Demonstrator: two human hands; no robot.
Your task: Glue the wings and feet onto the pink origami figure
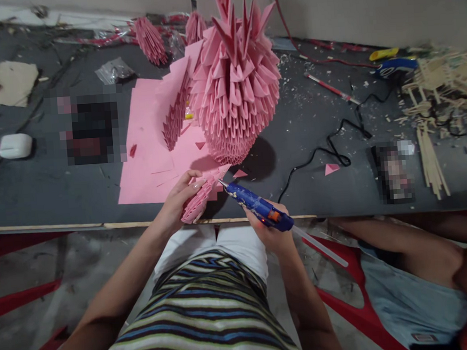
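Note:
My left hand [182, 194] is closed around a small piece of pink folded paper [201, 201] built from interlocked triangles, just above the table's front edge. In my right hand [271, 231] is a blue hot glue gun [255, 203] with a clear glue stick out of its back. Its nozzle points left, at or very near the tip of the pink piece; contact is hard to tell. Behind both hands stands a large pink 3D origami figure [235, 89] with pointed spikes on top. A curved pink folded paper piece [173, 120] is at its left.
Pink paper sheets [142, 123] lie under the work. A black cord [315, 150] runs across the table on the right. Thin wooden sticks [432, 161] lie far right, near a white case's opposite side. A seated person's leg [414, 242] is at right.

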